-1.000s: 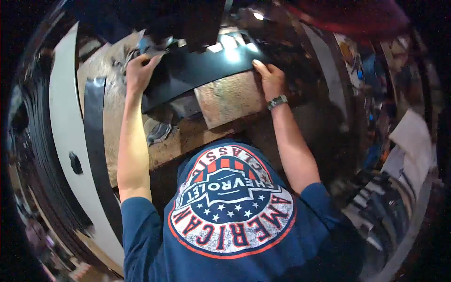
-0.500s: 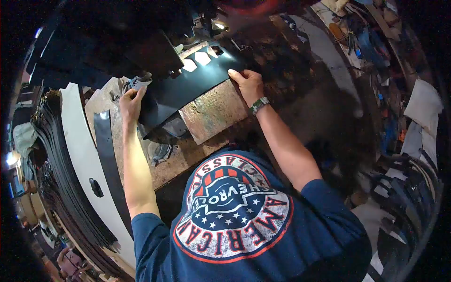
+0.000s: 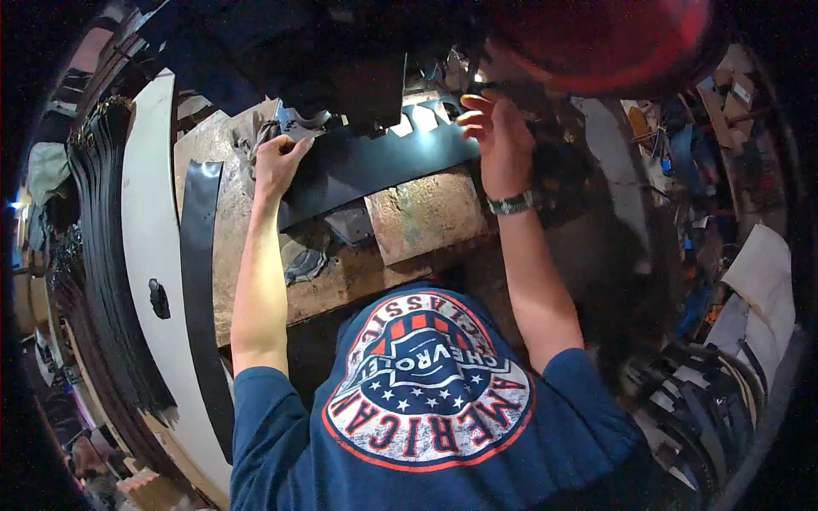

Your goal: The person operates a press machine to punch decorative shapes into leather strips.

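Note:
A long black sheet (image 3: 366, 168) lies across the worktable under a machine head, with pale notch shapes along its far edge. My left hand (image 3: 277, 169) is closed at the sheet's left end, thumb and fingers pinched on its edge. Beside it is a crumpled grey rag (image 3: 262, 134). Over the sheet's right end my right hand (image 3: 509, 149) is raised, its fingers apart and slightly bent, nothing visible in them. A worn square board (image 3: 426, 217) sits in front of the sheet.
The dark machine (image 3: 281, 60) covers the top. On the left are a black strip (image 3: 199, 247), a long white panel (image 3: 152, 213) and hanging black strips (image 3: 102, 187). A red round object (image 3: 622, 43) is at the upper right. Black pieces (image 3: 699, 404) are piled lower right.
My right hand has let go of the sheet's near edge and lifted, its fingers spreading. The view has shifted, so the table and my left hand appear further right.

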`<state>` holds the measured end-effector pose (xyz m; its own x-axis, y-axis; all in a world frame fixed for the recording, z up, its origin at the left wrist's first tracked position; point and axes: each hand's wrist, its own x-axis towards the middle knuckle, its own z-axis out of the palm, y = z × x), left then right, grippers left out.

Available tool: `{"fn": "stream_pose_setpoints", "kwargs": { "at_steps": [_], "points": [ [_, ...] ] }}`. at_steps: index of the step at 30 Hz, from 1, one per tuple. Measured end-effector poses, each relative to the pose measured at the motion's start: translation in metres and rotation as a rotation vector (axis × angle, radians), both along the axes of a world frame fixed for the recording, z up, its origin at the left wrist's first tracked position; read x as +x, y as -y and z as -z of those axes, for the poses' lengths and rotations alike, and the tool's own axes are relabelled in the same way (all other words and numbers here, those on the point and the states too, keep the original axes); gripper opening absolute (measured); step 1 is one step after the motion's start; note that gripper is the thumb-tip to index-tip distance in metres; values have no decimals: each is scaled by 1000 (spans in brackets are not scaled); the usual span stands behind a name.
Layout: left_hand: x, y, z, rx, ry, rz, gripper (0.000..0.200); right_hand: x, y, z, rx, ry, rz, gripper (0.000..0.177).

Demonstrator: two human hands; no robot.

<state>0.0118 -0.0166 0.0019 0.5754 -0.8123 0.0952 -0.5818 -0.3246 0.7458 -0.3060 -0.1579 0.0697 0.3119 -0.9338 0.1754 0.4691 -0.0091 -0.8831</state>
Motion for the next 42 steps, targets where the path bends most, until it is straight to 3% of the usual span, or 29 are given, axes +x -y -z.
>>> {"fn": "stream_pose_setpoints", "kwargs": {
  "at_steps": [4,5,8,9,15,18,20,22,24,26,27,30,31,34,38,41,42],
  "points": [
    [0,-2,-1,-32,3,8,38,18,22,3,1,174,-22,19],
    [-2,-2,-1,-58,-4,3,38,21,23,6,100,182,35,17],
    [-4,-3,-9,-8,-8,-16,38,20,47,29,186,35,-58,19],
    [-5,-4,-13,15,2,-12,38,31,36,14,215,-34,96,23],
    [0,-3,0,-111,-127,38,35,12,6,6,224,-387,123,32],
    [2,-2,-8,-24,-141,67,35,16,-4,42,-649,-666,314,31],
    [2,-2,-5,-17,-154,58,37,19,-10,42,-811,-893,219,26],
    [2,2,-12,100,18,71,39,27,-14,31,-1067,-1010,155,28],
    [6,3,-14,159,78,116,40,24,-17,36,-994,-1197,-3,34],
    [13,3,-5,158,26,192,41,14,-18,40,-1136,-1204,42,28],
    [16,3,15,-39,4,242,38,9,-22,35,-1134,-1204,33,26],
    [-1,-24,-8,19,-9,288,35,-14,-44,18,-1101,-1233,-19,20],
    [-13,-35,-40,226,-64,324,31,-27,-52,15,-1077,-1266,-52,19],
    [-23,-53,-34,331,-175,618,34,-31,-65,10,-1041,-1279,-23,20],
    [-39,-62,-40,386,-284,567,44,-6,-73,-3,-1048,-1200,200,22],
    [-38,-55,-52,578,-148,549,41,-1,-80,5,-924,-1365,223,26],
    [-43,-53,-54,497,-59,445,39,-4,-86,8,-874,-1434,229,28]
  ]
}}
